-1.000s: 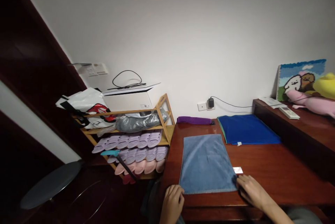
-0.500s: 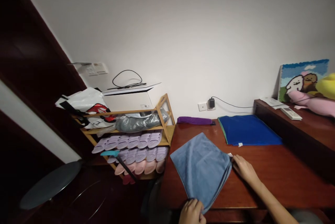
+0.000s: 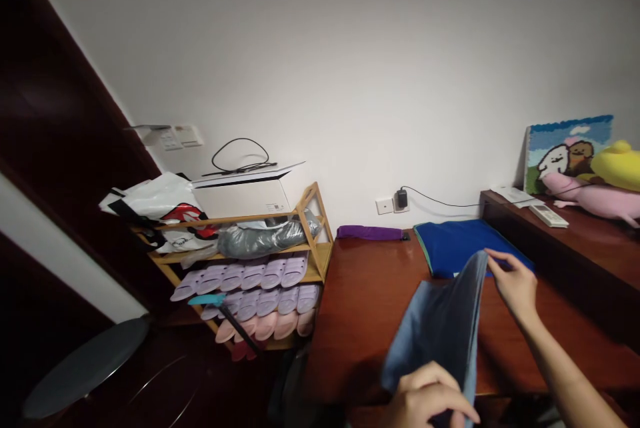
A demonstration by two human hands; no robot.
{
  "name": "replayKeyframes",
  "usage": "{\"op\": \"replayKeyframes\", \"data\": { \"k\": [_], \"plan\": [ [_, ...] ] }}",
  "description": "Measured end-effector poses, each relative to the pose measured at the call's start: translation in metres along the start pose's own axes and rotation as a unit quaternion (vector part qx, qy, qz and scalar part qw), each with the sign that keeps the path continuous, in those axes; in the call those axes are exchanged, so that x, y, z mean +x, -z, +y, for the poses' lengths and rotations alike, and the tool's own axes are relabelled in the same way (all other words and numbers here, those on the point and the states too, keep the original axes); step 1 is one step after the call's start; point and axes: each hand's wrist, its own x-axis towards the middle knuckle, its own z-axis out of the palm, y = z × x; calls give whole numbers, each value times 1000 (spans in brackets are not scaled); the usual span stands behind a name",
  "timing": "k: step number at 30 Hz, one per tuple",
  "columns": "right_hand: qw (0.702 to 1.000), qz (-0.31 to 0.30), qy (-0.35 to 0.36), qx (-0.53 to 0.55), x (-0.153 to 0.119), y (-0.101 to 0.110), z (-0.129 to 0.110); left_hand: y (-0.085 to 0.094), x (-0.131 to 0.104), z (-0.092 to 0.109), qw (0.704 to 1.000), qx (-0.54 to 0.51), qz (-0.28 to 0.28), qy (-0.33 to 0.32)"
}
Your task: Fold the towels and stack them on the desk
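Observation:
A grey-blue cloth (image 3: 433, 321) hangs partly lifted over the front of the brown table (image 3: 360, 311), its folded layers showing along the right edge. My right hand (image 3: 515, 281) pinches its upper right corner between thumb and fingers. At the lower edge, my left hand (image 3: 427, 398) is closed on the near corner; its fingertips are partly cut off by the frame. Behind the raised corner lies a folded dark blue cloth (image 3: 450, 241) with a green edge. Further left at the wall is a rolled purple item (image 3: 370, 233).
Left of the table stands a wooden rack (image 3: 320, 261) with slippers (image 3: 253, 275) and a white box (image 3: 245, 195). A raised ledge (image 3: 555, 261) on the right bears a remote control (image 3: 549, 215) and a pink plush toy (image 3: 595, 198). A plugged-in charger (image 3: 401, 199) trails a cord along the wall.
Both hands have moved right with the grey-blue cloth. It was lying spread on the table; now its right corner is raised and the cloth stands nearly on edge.

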Motion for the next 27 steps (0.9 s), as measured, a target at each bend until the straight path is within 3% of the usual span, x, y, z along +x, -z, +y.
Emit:
{"op": "replayKeyframes", "data": {
  "k": [3, 6, 9, 12, 15, 18, 21, 24, 27],
  "plan": [
    [997, 55, 44, 32, 34, -16, -43, -10, 24, 26, 997, -35, 61, -28],
    [993, -2, 110, 36, 48, -57, -78, 3, 27, 21, 990, -56, 128, -15],
    [975, -153, 160, 5, 31, -121, -94, 24, 8, -11, 983, -24, 178, 25],
    [946, -277, 169, -13, -15, -185, -90, 41, -27, -61, 973, 64, 206, 80],
    [916, -366, 166, -24, -73, -217, -69, 54, -68, -116, 943, 171, 238, 161],
    [899, -408, 148, -50, -117, -201, -30, 66, -107, -160, 902, 283, 242, 218],
    [900, -394, 139, -123, -133, -150, 28, 74, -131, -180, 882, 348, 195, 253],
    [902, -341, 140, -223, -131, -96, 93, 77, -134, -182, 866, 389, 143, 279],
    [889, -334, 122, -291, -130, -63, 139, 80, -113, -179, 836, 461, 149, 256]
  ]
}}
